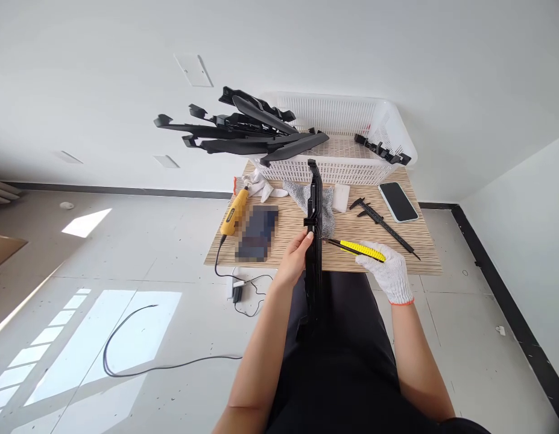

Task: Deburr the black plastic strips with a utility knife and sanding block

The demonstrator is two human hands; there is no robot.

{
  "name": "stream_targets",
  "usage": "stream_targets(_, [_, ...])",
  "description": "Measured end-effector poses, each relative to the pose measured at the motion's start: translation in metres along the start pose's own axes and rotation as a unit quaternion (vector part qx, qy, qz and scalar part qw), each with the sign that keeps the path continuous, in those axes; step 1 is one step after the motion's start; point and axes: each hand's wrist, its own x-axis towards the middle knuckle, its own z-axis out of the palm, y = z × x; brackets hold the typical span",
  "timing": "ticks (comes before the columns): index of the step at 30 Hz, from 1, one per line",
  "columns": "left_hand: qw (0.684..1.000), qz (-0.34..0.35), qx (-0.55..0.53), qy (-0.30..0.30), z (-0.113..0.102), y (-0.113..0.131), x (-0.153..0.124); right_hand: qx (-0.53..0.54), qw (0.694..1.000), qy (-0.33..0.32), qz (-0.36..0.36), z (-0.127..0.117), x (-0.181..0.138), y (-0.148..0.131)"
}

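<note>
My bare left hand (295,260) is closed around a long black plastic trim part (313,265), held upright in front of the table edge. My right hand (390,272), in a white knitted glove with an orange cuff, grips what looks like a yellow-and-black utility knife (361,249). Its thin tip points left and meets the side of the part, just by my left thumb; whether it touches cannot be made out. Behind the part lies a grey cloth (327,211), partly covered by it.
A white plastic basket (342,170) with several black trim parts (261,144) stands at the table's back. On the tabletop (351,226) lie a yellow corded rotary tool (234,214), white gloves (263,185), a white block (341,198), black calipers (383,224), a phone (398,202) and a blurred dark item (257,234).
</note>
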Motion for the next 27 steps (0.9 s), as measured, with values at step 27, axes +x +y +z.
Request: stream_targets(27, [1.000,-0.005,0.010,-0.004,0.0019,0.0013,0.0025,0.009,0.993,-0.117,-0.002,-0.0037,0.0020,-0.0005])
